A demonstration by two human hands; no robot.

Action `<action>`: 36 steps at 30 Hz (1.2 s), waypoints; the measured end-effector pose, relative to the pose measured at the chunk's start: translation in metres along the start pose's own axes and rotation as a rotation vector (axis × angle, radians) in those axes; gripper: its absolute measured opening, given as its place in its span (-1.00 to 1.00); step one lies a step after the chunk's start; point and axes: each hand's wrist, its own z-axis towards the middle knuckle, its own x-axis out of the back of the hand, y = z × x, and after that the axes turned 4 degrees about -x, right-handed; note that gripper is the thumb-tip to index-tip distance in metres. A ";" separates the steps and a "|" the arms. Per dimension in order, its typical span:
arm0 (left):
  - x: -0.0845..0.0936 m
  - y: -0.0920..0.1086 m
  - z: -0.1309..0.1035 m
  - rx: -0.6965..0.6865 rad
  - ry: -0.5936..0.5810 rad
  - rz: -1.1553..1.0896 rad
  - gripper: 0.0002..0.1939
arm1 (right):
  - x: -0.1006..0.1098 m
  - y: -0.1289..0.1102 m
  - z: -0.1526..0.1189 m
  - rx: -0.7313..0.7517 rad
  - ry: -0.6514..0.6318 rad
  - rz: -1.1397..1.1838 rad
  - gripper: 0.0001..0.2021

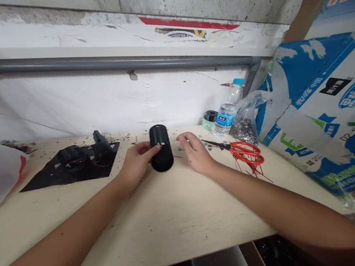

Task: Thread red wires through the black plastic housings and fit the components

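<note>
My left hand grips a black oblong plastic case with rounded ends, thumb on its face and fingers behind. The case is held upright above the table, and a small pale metal-like bit shows close to my thumb tip. To the right of the case, apart from it, my right hand has its thumb and fingers pinched together. Whatever sits between those fingertips is too small to make out. Short red wires lie beneath orange-handled scissors, right of my right hand.
Black plastic parts lie on a black sheet at the left. A water bottle, a roll of tape and a clear bag of small metal pieces stand at the back right. A blue-white carton borders the right side.
</note>
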 end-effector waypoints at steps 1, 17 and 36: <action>0.004 0.000 0.003 0.011 0.109 -0.023 -0.65 | 0.003 0.002 0.002 0.012 -0.006 -0.057 -0.83; 0.011 -0.004 0.008 -0.060 0.154 0.041 -0.63 | -0.002 -0.005 -0.008 0.222 -0.319 -0.493 -0.86; 0.011 -0.006 0.009 -0.063 0.167 0.135 -0.64 | -0.012 0.000 -0.004 0.232 -0.291 -0.427 -0.88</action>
